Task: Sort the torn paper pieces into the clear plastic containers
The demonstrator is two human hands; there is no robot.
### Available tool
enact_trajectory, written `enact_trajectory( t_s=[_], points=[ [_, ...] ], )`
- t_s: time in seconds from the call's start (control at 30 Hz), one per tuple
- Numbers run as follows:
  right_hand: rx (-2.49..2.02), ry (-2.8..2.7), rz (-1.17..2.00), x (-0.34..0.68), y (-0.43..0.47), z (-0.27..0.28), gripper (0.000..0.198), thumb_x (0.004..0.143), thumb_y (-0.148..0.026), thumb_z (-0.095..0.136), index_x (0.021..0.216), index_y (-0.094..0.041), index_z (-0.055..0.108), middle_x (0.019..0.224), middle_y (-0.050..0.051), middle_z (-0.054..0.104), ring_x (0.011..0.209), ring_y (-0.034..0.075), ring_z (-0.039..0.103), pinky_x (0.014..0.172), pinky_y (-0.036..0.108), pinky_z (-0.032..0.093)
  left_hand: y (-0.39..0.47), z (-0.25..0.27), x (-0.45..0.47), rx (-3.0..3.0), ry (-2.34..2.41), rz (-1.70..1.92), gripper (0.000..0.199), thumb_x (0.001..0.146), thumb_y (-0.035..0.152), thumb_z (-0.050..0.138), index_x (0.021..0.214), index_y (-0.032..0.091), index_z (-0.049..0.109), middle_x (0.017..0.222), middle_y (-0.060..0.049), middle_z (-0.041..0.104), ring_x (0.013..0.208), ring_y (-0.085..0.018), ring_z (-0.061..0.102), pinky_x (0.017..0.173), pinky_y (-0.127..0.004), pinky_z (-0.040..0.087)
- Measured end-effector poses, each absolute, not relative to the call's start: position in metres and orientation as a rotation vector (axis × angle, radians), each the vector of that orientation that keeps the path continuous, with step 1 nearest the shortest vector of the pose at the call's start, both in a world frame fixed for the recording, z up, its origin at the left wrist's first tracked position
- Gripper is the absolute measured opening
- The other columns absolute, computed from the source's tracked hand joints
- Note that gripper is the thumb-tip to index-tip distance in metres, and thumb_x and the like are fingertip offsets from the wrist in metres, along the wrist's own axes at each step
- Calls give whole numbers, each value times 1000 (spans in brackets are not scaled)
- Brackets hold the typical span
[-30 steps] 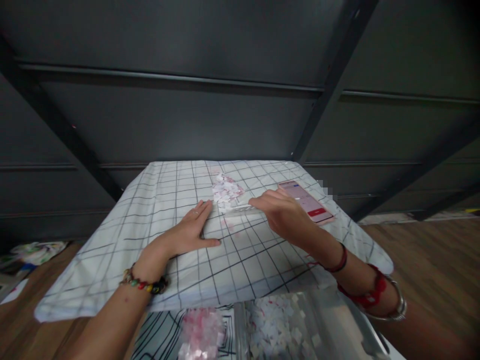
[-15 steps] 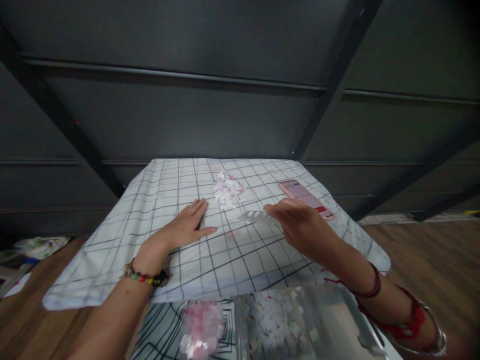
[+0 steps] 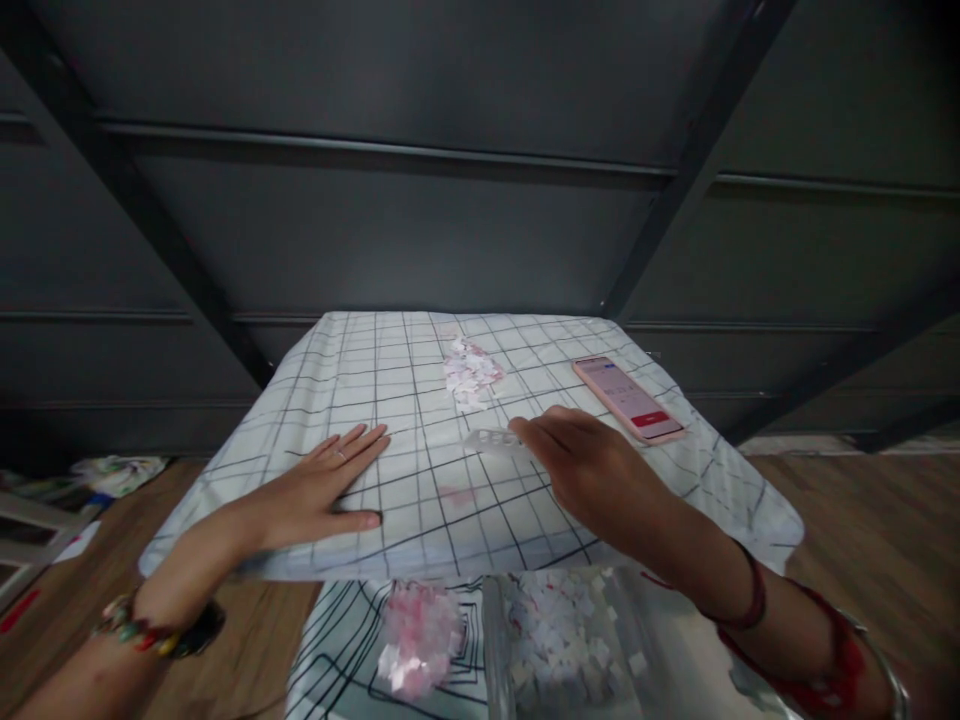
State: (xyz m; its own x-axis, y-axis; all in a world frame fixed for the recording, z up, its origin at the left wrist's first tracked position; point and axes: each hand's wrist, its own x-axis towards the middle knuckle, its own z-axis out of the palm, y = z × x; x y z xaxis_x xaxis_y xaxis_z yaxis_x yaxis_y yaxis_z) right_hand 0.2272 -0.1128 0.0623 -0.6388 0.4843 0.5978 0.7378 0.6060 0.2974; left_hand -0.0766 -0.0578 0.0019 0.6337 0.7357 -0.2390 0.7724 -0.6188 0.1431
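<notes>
My left hand (image 3: pixel 330 490) lies flat on the checked tablecloth (image 3: pixel 360 375), fingers spread and nothing held. Above the cloth's middle, my right hand (image 3: pixel 581 455) pinches a small pale flat piece with a row of cut-out holes (image 3: pixel 491 440); its exact kind I cannot make out. Just beyond that piece rests a pile of small white and pinkish paper slips (image 3: pixel 471 375). A faint pink patch (image 3: pixel 457 495) shows on the cloth between my hands. To the right of the pile lies a phone in a pink case (image 3: pixel 630 400), its screen lit.
Nearest me, a clear plastic box (image 3: pixel 495 650) holds many small white slips. Left of it, a clump of pink, shiny small packets (image 3: pixel 420 640) sits on a patterned cloth (image 3: pixel 337 650). A dark panelled wall (image 3: pixel 420 230) stands behind the table. Wooden floor (image 3: pixel 847 500) shows at both sides.
My left hand has slid left and toward me, away from the pile. My right hand still holds the pale piece, now slightly left relative to the pile. The view has shifted a little.
</notes>
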Motion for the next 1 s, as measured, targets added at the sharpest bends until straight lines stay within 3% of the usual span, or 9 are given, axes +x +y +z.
enact_trajectory(
  t_s=[0.33, 0.5, 0.63, 0.77, 1.0],
  points=[
    [-749, -2495, -518, 200, -144, 72, 32, 80, 2, 30, 80, -10, 59, 68, 7, 62, 61, 15, 52, 57, 28, 48, -63, -2, -79, 2638, 1251, -223, 92, 78, 75, 32, 144, 16, 5, 149, -11, 3, 135, -30, 1, 108, -46, 9],
    [-804, -2517, -622, 209, -144, 79, 33, 77, 4, 31, 89, -6, 60, 72, 9, 64, 65, 16, 55, 61, 29, 51, -76, 2, -70, 2667, 1179, -228, 88, 78, 75, 32, 144, 23, 6, 149, -9, 1, 135, -31, 1, 107, -49, 9],
    [-889, -2543, -696, 220, -147, 72, 34, 75, 4, 31, 93, -5, 59, 74, 10, 65, 68, 17, 56, 62, 30, 52, -85, 6, -63, 2666, 1148, -260, 89, 77, 75, 31, 144, 20, 10, 149, -10, -1, 135, -32, 0, 107, -49, 9],
    [-870, -2525, -626, 218, -158, 69, 35, 77, 3, 29, 90, -6, 60, 72, 10, 66, 62, 16, 56, 59, 27, 51, -89, 6, -62, 2645, 1181, -318, 90, 78, 75, 31, 143, 16, 13, 149, -11, -2, 135, -33, -2, 107, -49, 6],
    [-791, -2532, -534, 199, -172, 81, 40, 82, 1, 26, 76, -12, 64, 69, 8, 67, 58, 15, 55, 58, 27, 49, -93, 4, -69, 2643, 1167, -221, 84, 78, 74, 33, 143, 24, 13, 149, -8, 3, 135, -32, 0, 107, -50, 9]
  ],
)
